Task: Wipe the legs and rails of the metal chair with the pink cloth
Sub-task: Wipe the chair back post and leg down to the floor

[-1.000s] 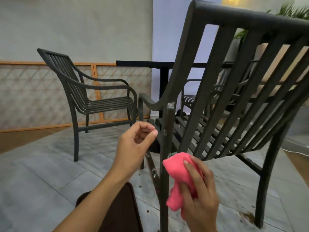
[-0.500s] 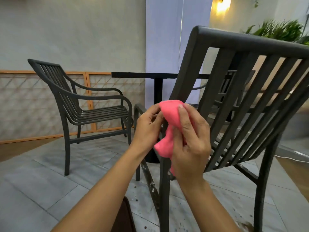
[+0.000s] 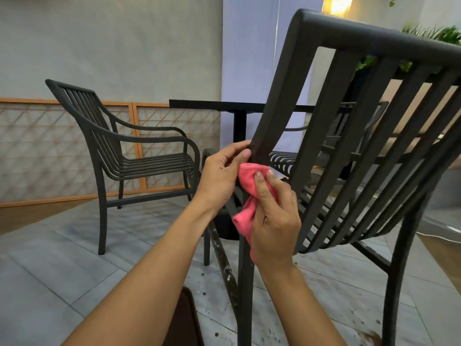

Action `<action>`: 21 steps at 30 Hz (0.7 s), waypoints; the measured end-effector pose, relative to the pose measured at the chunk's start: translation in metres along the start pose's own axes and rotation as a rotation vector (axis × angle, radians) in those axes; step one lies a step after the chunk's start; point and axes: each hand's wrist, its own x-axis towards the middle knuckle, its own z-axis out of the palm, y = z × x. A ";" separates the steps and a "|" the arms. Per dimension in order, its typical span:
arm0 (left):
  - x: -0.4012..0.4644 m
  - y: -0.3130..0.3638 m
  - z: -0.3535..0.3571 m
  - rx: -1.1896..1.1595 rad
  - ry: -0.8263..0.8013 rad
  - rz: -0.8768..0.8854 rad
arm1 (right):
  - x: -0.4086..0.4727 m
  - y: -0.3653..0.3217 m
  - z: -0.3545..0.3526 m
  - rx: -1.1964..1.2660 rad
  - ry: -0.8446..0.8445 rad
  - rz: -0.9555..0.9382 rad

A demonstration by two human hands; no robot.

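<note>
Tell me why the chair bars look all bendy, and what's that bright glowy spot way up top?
Head view: the wide-angle lens curves the near metal chair, so its slats fan out; the yellow glow is a wall lamp, blown out by glare; the plant is soft and blurry; the pink cloth, right hand and left hand look fairly sharp.

Three metal chairs [image 3: 349, 146], one table [image 3: 224, 105], one pink cloth [image 3: 249, 186], two hands [image 3: 274, 221].
</note>
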 end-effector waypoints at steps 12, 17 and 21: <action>-0.004 -0.002 0.001 0.013 -0.012 0.017 | -0.030 0.011 -0.006 -0.001 -0.062 0.007; -0.004 -0.003 0.003 0.024 0.006 0.020 | -0.040 0.014 -0.009 -0.016 -0.093 0.009; -0.004 -0.003 0.004 0.023 0.031 0.023 | -0.045 0.014 -0.013 -0.012 -0.135 0.024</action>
